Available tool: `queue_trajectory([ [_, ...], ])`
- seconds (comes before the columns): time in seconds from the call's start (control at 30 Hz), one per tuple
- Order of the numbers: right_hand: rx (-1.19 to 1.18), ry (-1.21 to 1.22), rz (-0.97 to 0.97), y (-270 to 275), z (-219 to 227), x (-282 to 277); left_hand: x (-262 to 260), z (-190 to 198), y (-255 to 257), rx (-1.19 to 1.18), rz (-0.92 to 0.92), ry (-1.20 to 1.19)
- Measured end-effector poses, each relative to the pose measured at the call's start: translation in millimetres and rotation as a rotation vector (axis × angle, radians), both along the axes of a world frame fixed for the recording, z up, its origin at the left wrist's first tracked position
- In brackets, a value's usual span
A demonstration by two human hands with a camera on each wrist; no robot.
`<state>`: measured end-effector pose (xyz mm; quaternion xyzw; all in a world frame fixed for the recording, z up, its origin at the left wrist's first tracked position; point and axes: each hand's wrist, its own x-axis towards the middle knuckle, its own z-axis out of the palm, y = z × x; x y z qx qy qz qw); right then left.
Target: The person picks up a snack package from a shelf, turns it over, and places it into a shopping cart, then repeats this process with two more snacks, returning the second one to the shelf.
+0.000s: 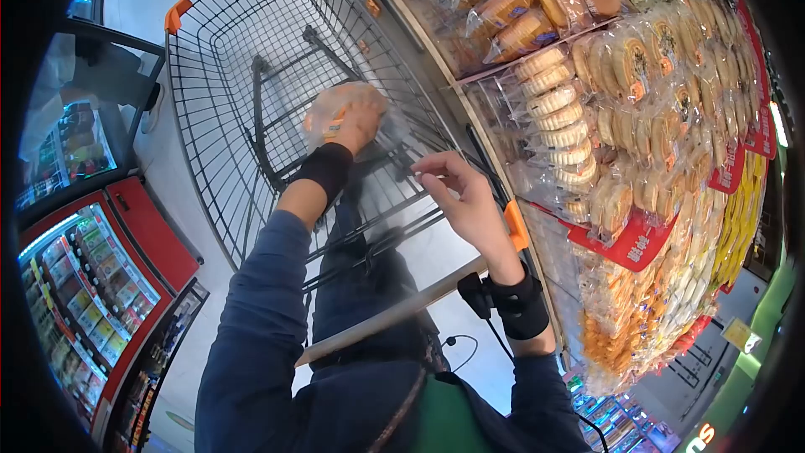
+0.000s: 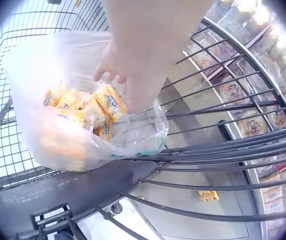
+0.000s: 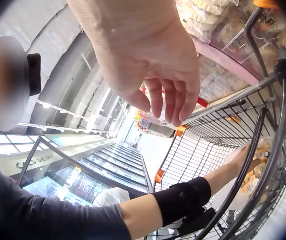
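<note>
My left hand point(image 1: 359, 124) is over the shopping cart point(image 1: 225, 50), gripping a clear plastic bag point(image 2: 78, 150) by its upper part. Inside the bag lie several small snack packs point(image 2: 111, 102) in yellow and clear wrapping. Part of the bag's far edge is hidden behind that hand. My right hand point(image 1: 465, 201) hovers near the cart's right rear corner, its fingers loosely bent and nothing in them. From the right wrist view, the same right hand point(image 3: 150, 65) hangs palm inward with fingers pointing down, apart from the cart.
Packaged breads and pastries point(image 1: 562, 117) fill a display shelf along the cart's right side, with red price signs point(image 1: 629, 243) on its edge. The cart handle point(image 1: 390, 312) crosses before my body. A red-framed drinks cooler point(image 1: 92, 294) stands at the left.
</note>
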<state>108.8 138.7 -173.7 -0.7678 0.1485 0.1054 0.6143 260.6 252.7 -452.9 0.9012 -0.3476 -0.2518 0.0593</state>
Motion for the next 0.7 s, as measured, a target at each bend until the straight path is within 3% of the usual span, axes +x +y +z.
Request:
queue_trajectory([
  [0.07, 0.015, -0.004, -0.017, -1, 2, -1, 0, -24, -1, -0.057, 0.029, -0.032],
  [0.2, 0.038, -0.033, -0.038, -5, -2, -3, 19, -27, -14, 0.173, -0.2, -0.227],
  [0.27, 0.053, -0.042, -0.047, -4, -1, -3, 20, -32, -15, 0.214, -0.231, -0.254],
  [0.47, 0.083, -0.053, -0.036, -8, 8, -2, 20, -57, -19, -0.028, -0.033, -0.128],
  [0.7, 0.059, -0.08, -0.021, -14, 20, -12, 11, -58, -15, -0.095, -0.056, -0.186],
])
